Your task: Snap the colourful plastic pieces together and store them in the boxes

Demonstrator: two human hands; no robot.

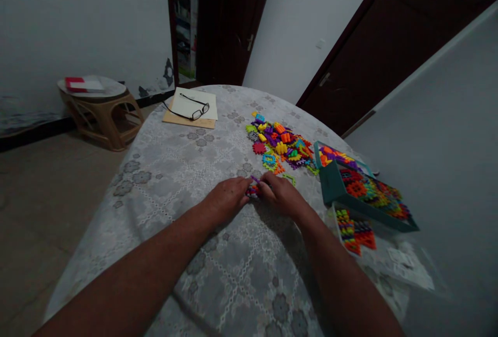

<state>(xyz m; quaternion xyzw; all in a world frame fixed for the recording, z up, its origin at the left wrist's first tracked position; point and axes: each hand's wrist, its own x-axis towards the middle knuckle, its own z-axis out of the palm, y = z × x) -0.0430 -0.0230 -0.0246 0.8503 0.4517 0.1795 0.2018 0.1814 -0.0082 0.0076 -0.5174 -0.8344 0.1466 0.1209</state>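
Observation:
My left hand and my right hand meet at the middle of the table, fingers curled and pinched together on a small cluster of purple and red plastic building pieces. Most of that cluster is hidden between my fingertips. Just beyond my hands lies a loose pile of colourful interlocking pieces on the patterned tablecloth.
A teal box holding more coloured pieces sits to the right, with a printed card in front of it. Glasses rest on papers at the far edge. A low stool with a book stands on the floor at left. Dark doors are behind.

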